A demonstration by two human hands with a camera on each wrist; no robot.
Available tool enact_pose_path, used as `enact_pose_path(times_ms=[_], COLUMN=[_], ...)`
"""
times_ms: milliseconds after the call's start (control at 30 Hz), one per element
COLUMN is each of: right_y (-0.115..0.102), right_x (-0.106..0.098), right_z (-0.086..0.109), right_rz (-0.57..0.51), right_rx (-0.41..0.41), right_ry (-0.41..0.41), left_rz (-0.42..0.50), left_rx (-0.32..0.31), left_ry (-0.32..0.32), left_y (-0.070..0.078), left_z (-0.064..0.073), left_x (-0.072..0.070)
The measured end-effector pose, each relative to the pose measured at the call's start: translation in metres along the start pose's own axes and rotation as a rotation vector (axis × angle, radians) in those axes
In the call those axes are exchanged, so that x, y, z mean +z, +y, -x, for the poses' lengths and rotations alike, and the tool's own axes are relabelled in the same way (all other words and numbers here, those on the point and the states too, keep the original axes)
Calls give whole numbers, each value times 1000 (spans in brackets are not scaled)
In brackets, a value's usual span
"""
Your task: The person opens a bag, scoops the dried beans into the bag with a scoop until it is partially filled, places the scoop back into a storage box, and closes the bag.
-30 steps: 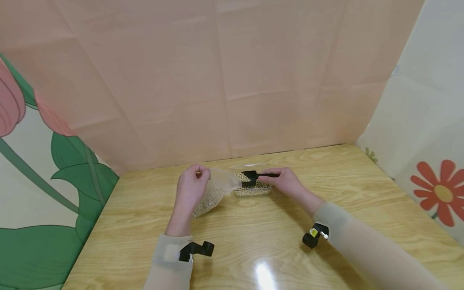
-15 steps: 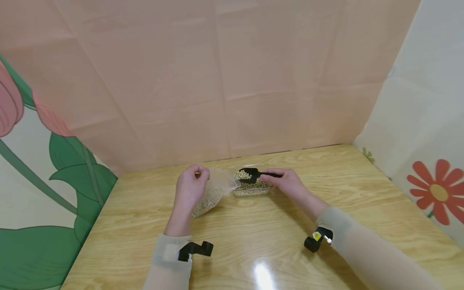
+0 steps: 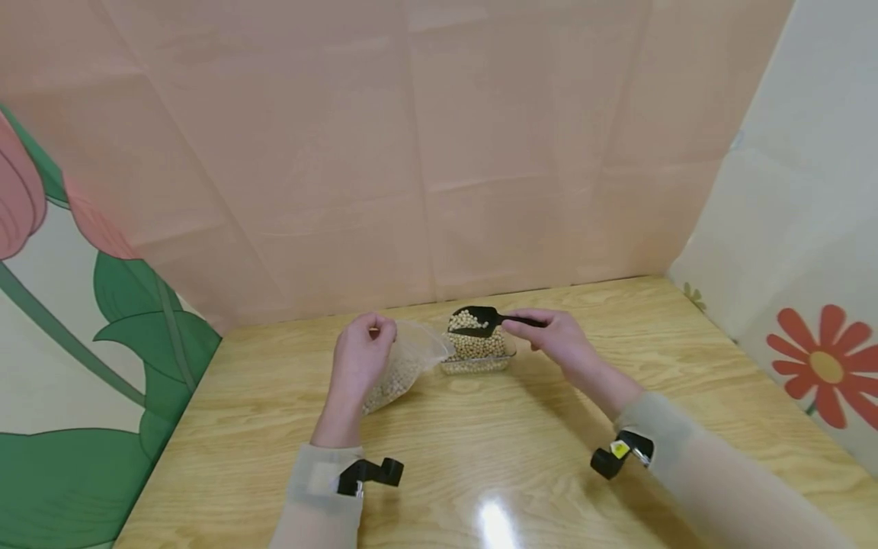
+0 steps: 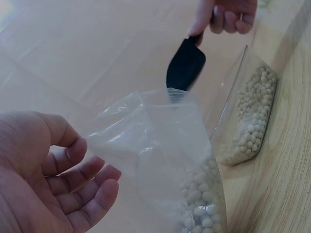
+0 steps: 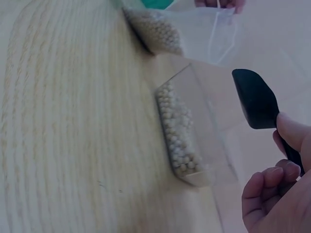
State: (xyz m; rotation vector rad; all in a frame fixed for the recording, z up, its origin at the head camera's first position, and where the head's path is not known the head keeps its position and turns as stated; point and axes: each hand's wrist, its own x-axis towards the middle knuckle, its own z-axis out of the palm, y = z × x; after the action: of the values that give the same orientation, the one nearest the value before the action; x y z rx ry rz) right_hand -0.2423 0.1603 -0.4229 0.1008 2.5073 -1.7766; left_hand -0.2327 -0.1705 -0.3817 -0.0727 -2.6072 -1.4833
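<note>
My right hand (image 3: 559, 339) holds a small black scoop (image 3: 485, 314) by its handle, and the scoop carries a heap of round pale beans (image 3: 466, 322). Below it in the head view, a clear rectangular box (image 3: 511, 355) on the table is partly filled with the same beans. Left of the box, my left hand (image 3: 360, 354) pinches the upper edge of a clear zip bag (image 3: 403, 372), its mouth facing the scoop. More beans (image 4: 199, 196) lie at the bottom of the bag. From the right wrist, the scoop (image 5: 256, 102) appears above the box (image 5: 208, 121).
The wood-grain table (image 3: 439, 465) extends in front of both arms. A pink covering (image 3: 329, 152) rises behind it. Painted leaves (image 3: 137, 305) are on the left wall, and a red flower (image 3: 826, 366) on the right one.
My right hand has lifted the scoop from low in the box to above it, and beans now heap in it. The left hand and the bag stay in place.
</note>
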Motion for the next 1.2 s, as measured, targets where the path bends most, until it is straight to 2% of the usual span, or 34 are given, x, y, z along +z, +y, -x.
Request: enact_pose_path(times_ms=[300, 700, 1200], right_y=[-16, -31, -50], right_x=[-8, 2, 16], right_z=[11, 19, 18], right_rz=[4, -16, 135], right_rx=[-24, -66, -118], right_ry=[-18, -75, -117], left_rz=[-12, -5, -10], left_rx=[0, -20, -25], left_ry=[4, 5, 12], left_y=[0, 1, 1], left_z=[0, 0, 0], left_x=[-1, -1, -1])
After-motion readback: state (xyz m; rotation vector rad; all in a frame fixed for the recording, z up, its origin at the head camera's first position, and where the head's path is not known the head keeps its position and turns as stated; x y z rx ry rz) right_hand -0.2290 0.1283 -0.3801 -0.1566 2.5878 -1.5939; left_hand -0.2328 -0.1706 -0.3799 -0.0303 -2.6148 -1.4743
